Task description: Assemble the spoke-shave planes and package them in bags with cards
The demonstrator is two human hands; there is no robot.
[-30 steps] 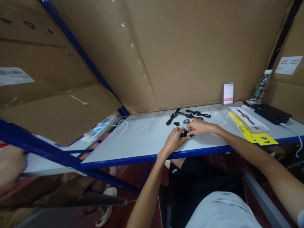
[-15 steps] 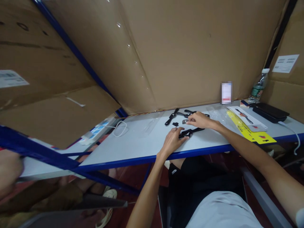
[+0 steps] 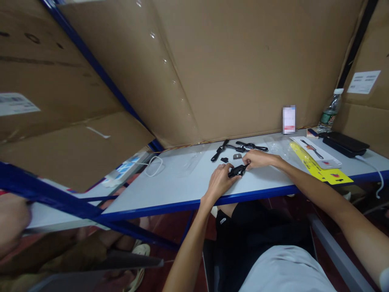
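My left hand (image 3: pixel 219 181) and my right hand (image 3: pixel 255 159) meet over a small black watch piece (image 3: pixel 237 170) on the pale table (image 3: pixel 182 182). Both hands pinch it, the left from the near side, the right from the far right end. Just behind lie a black watch strap (image 3: pixel 219 150), further black straps (image 3: pixel 251 146), a small grey part (image 3: pixel 237 156) and a small black part (image 3: pixel 224 159).
Yellow packaging (image 3: pixel 319 167) and a white card with a strap picture lie to the right, beside a black flat case (image 3: pixel 345 142) and a water bottle (image 3: pixel 330 109). A white cable (image 3: pixel 154 165) lies left. Cardboard sheets wall the back. Another person's hand (image 3: pixel 12 217) shows at far left.
My right hand reached back toward the far straps, then returned to the black piece. The piece lay stretched out on the table half a second ago; now both hands pinch it again.
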